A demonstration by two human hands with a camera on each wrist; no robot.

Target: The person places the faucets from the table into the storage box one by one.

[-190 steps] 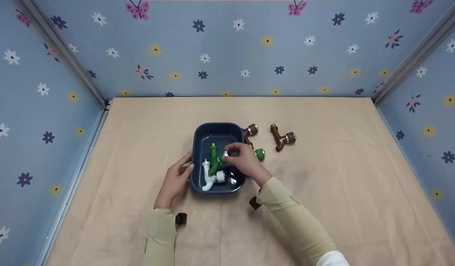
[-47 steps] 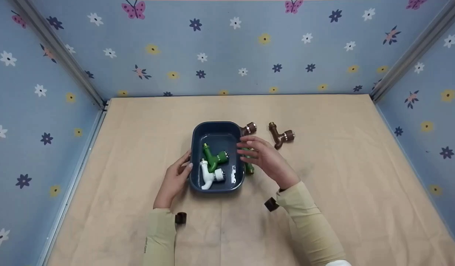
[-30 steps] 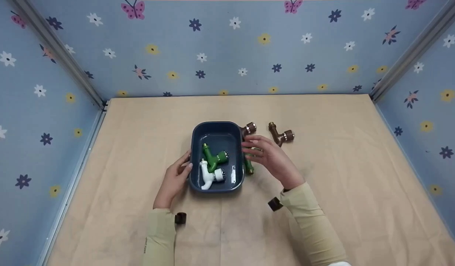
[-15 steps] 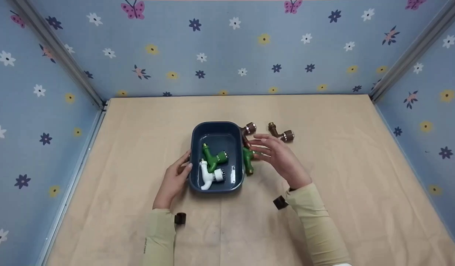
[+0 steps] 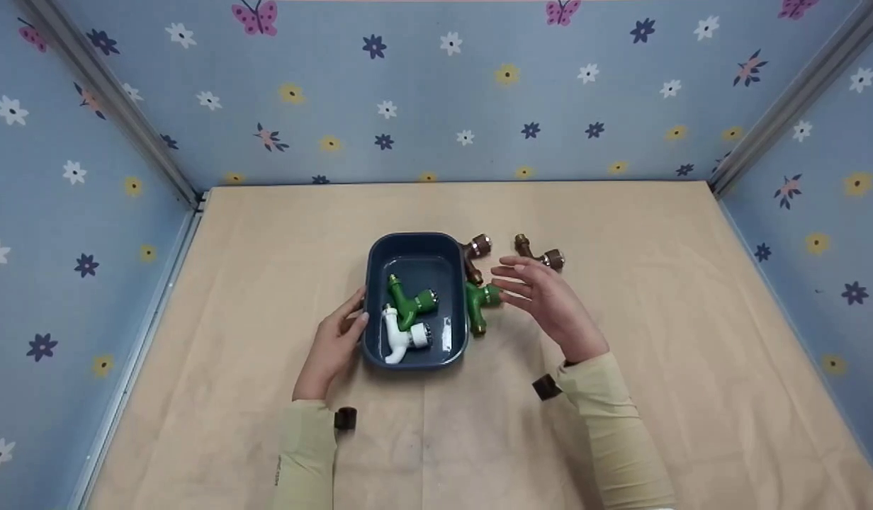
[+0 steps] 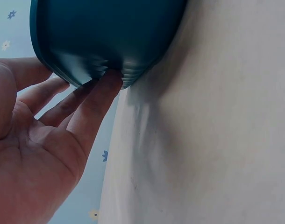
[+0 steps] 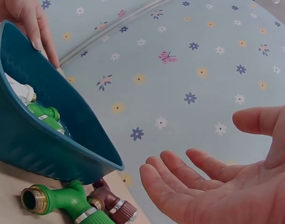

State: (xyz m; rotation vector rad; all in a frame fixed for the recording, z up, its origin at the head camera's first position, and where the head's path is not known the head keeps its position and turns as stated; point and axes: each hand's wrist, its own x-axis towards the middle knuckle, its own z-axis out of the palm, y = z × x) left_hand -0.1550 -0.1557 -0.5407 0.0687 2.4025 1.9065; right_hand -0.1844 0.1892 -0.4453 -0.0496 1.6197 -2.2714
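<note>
From my end, the left hand (image 5: 330, 347) is set against the outer side of the blue bin (image 5: 419, 266), its fingers nearly straight and spread, touching the wall, with the thumb at the rim. The bin sits on the surface (image 5: 266, 269), immediately to the right of those fingers. Just across the wall from the left thumb I see the white tap (image 5: 397, 341) lying in the bin. The green tap (image 5: 406, 307) lies in there too, slightly farther from the left fingers and right alongside the white one.

The right hand (image 5: 557, 304) is on the other side of the bin, its fingers wide and loosely curved, the thumb well apart from them. Near its fingertips, on their left, I have a second green tap (image 5: 475, 304) beside the bin; the right wrist view shows a gap between fingertips and tap. Ahead and left of the right fingers, a brown tap (image 5: 481, 245) is partly hidden by the bin. Another brown tap (image 5: 551, 258) lies just beyond the right fingers, partly covered by them in my head view.
</note>
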